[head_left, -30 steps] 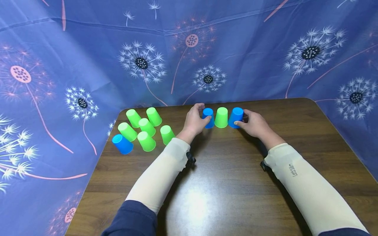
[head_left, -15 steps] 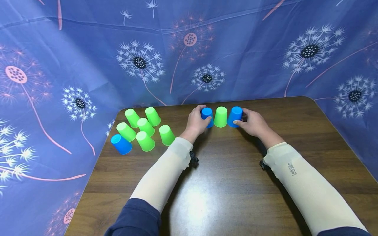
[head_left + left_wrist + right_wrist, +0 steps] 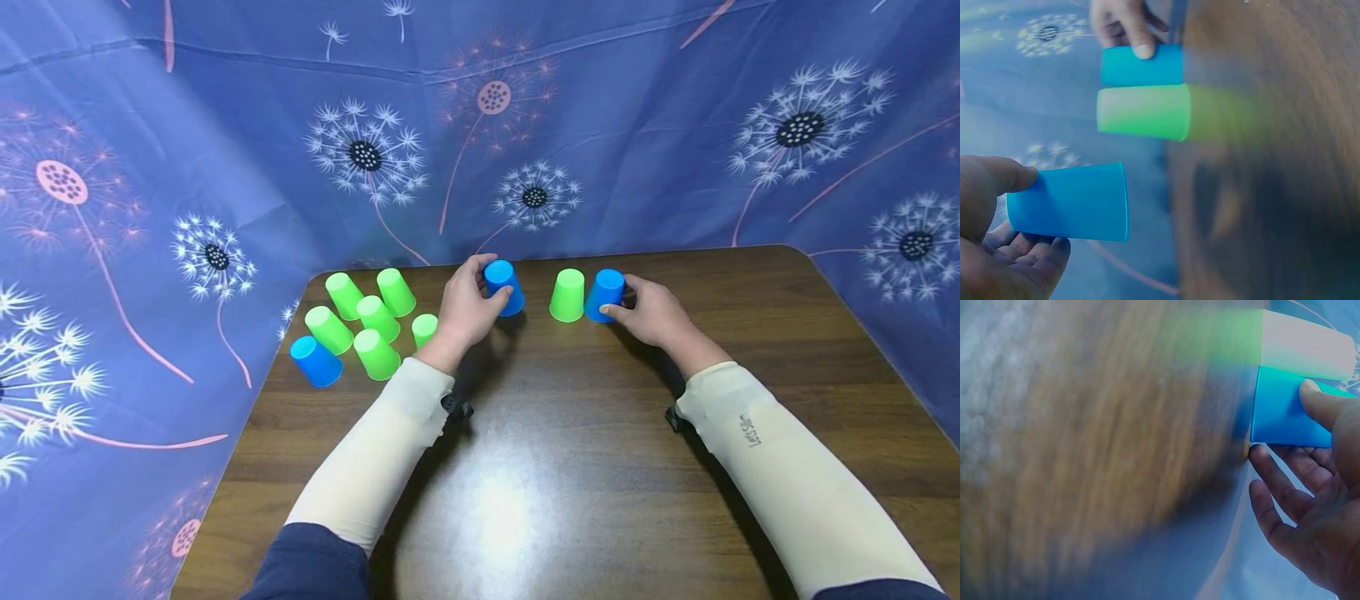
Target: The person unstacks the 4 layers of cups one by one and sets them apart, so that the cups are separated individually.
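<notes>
My left hand (image 3: pixel 465 307) grips an upside-down blue cup (image 3: pixel 505 287) between thumb and fingers. In the left wrist view that blue cup (image 3: pixel 1069 201) is raised, its rim standing apart from the tabletop. Near the back edge, an upside-down green cup (image 3: pixel 567 297) stands on the table, to the right of the raised one. Right beside it is another blue cup (image 3: pixel 604 295), mouth down, held by my right hand (image 3: pixel 657 315). The right wrist view has the thumb on one side of this blue cup (image 3: pixel 1285 412) and the fingers at its other side.
At the table's left side stand several upside-down green cups (image 3: pixel 377 355), one partly behind the left hand. A blue cup (image 3: pixel 316 362) is at the front left of that group. The wooden table (image 3: pixel 570 467) meets a blue dandelion-print cloth (image 3: pixel 637 167) at its back edge.
My left hand has lifted its blue cup and moved it left, away from the green cup. The right hand stays on its blue cup. The head view has shifted slightly.
</notes>
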{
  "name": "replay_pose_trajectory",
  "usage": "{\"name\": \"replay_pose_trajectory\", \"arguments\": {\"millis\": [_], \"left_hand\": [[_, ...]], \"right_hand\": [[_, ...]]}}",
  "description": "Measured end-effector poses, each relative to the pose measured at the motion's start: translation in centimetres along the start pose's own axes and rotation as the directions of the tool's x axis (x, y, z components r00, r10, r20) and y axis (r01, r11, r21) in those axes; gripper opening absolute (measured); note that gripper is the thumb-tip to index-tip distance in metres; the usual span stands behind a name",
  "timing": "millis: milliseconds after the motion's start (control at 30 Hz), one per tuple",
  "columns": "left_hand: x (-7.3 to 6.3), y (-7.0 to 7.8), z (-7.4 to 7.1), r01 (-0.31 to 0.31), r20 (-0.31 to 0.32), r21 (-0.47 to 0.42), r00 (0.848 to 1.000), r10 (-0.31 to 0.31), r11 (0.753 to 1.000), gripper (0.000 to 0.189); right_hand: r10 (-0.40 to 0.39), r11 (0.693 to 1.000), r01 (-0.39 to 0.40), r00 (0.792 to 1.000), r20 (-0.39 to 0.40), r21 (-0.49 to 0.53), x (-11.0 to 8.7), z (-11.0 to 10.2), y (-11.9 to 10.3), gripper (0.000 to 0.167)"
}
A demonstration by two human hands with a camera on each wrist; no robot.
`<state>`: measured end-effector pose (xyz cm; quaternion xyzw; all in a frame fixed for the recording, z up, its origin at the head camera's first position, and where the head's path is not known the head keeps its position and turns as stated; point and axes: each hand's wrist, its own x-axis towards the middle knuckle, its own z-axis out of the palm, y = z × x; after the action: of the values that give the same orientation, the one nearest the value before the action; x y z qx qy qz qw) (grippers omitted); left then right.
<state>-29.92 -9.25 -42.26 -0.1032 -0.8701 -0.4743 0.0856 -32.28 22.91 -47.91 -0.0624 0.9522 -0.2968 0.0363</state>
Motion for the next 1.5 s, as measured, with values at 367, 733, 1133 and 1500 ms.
{"name": "replay_pose_trajectory", "arguments": {"millis": [367, 733, 1133, 1500], "left_hand": [[-4.1, -0.7, -8.7, -0.018, -0.092, -0.076, 0.996, 0.011, 0.997, 0.056], [-9.2, -2.8, -14.7, 0.068, -0.138, -0.060, 0.988, -0.076, 0.996, 0.059], [-14.5, -5.1, -18.1, 0.153, -0.195, -0.011, 0.969, -0.152, 0.988, 0.058], [-17.0, -8.4, -19.3, 0.272, -0.206, 0.031, 0.943, -0.260, 0.962, 0.059]], "right_hand": [[0.006, 1.000, -0.006, 1.000, 0.002, 0.002, 0.1, 0.0, 0.1, 0.081], [0.001, 1.000, -0.001, 1.000, 0.001, 0.011, 0.1, 0.0, 0.1, 0.079], [0.005, 1.000, -0.006, 1.000, 0.013, 0.015, 0.2, 0.1, 0.1, 0.085], [0.008, 1.000, -0.008, 1.000, 0.013, 0.026, 0.3, 0.1, 0.3, 0.083]]}}
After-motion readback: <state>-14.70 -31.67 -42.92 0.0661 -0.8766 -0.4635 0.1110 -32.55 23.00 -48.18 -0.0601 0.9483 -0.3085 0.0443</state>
